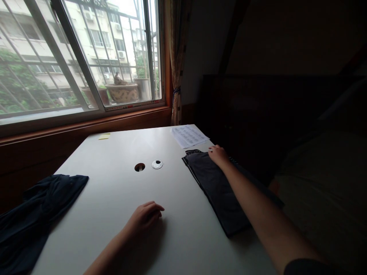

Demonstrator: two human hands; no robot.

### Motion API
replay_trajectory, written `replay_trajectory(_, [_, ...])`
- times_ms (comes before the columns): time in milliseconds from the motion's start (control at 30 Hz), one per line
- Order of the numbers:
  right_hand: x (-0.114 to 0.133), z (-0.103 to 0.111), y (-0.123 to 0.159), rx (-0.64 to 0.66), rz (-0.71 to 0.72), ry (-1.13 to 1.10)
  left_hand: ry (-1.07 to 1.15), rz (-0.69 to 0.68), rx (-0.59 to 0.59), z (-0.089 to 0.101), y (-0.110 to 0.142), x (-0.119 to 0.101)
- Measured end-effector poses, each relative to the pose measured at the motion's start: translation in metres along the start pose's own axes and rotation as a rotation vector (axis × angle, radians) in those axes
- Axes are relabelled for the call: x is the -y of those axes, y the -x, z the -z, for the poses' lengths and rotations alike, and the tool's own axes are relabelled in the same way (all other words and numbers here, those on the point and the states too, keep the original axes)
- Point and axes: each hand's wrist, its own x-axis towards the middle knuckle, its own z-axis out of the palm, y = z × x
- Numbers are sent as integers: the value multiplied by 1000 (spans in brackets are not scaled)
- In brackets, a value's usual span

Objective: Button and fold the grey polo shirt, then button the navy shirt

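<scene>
Dark grey trousers [213, 183] lie folded lengthwise along the right side of the white table [120, 214], with a thin pale line along their left edge. At their far end, near the patterned waistband [192, 152], my right hand [218, 154] rests on the cloth, fingers bent and close together over it; its thumb is hidden. My left hand [147, 215] hovers over or rests lightly on the table's near middle, with nothing in its loosely bent fingers.
A dark blue garment [48, 198] hangs over the table's left edge. Printed sheets [189, 136] lie at the far right corner, a yellow note [104, 136] at the far left. Mid-table are a round hole [140, 167] and a white grommet [157, 164]. Beyond is a barred window [97, 49].
</scene>
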Motion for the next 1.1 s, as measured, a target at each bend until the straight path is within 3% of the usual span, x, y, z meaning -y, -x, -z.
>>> replay_trajectory(133, [-48, 3, -5, 60, -160, 7, -5, 0, 7, 0, 0, -1])
replay_trajectory(233, [-63, 0, -7, 66, -198, -29, -13, -4, 9, 0, 0, -2])
replay_trajectory(633, [-63, -3, -4, -107, -211, -32, -2, 10, 2, 0, 0, -3])
replay_trajectory(1100, [-68, -11, -16, 4, -288, -123, -10, 14, 4, 0, -1, -3])
